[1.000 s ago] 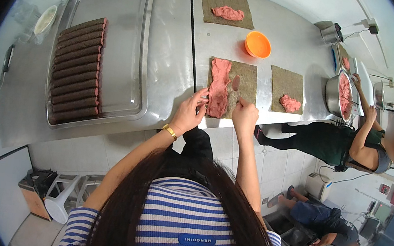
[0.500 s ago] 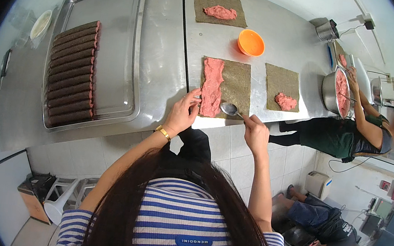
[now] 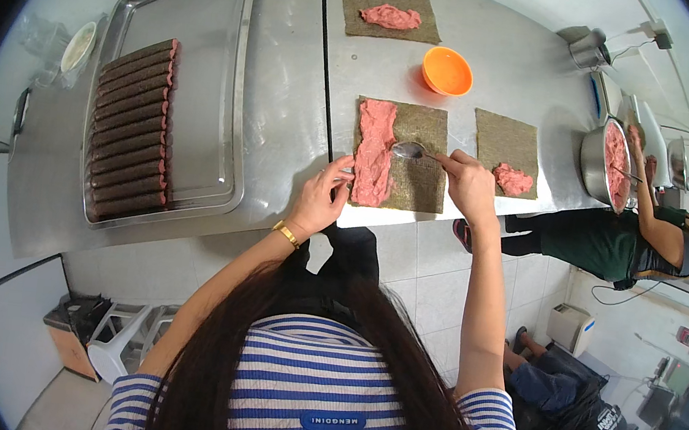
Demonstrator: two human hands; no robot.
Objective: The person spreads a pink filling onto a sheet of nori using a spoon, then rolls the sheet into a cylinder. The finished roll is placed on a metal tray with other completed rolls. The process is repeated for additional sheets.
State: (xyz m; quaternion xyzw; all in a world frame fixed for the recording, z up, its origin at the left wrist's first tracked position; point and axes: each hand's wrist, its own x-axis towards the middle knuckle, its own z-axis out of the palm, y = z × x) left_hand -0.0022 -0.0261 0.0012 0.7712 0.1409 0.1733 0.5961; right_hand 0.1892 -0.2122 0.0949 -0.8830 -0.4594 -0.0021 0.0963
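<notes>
Spoon [image 3: 409, 150] in right hand [image 3: 473, 189]

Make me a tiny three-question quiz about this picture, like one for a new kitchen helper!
1. Which hand holds the spoon?
2. True or false: the orange bowl stands on the metal table.
3. Fill in: the dark rolls lie side by side in a big metal ____.

Key:
1. The right hand.
2. True.
3. Tray.
</notes>
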